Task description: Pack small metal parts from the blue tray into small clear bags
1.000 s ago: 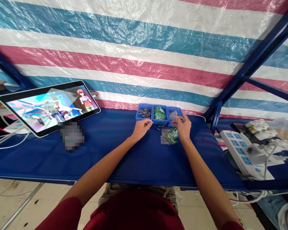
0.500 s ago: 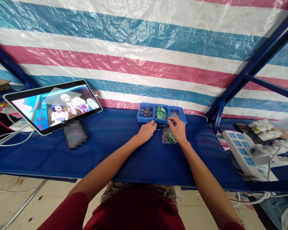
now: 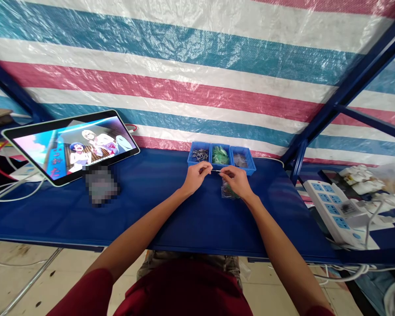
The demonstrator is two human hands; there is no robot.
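Observation:
My left hand (image 3: 195,176) and my right hand (image 3: 237,181) face each other just in front of the blue bins. Between their pinched fingertips runs a small thin metal rod (image 3: 216,170), one end in each hand; its exact kind is too small to make out. The left blue bin (image 3: 199,152) holds many dark metal pieces, the middle bin (image 3: 220,155) green packets, the right bin (image 3: 243,160) clear plastic bags. Below my right hand, partly covered by it, lie clear bags (image 3: 227,190) with green and metal contents.
A tablet (image 3: 75,147) playing a cartoon leans at the left, with a blurred-out object (image 3: 102,185) in front. A white power strip (image 3: 332,210) with plugs and cables stands at the right. Striped sheeting (image 3: 184,87) and blue frame bars (image 3: 345,83) close off the back.
My left hand has risen off the table with its fingers pinched. My right hand has moved left toward it, and the metal rod is now held between both.

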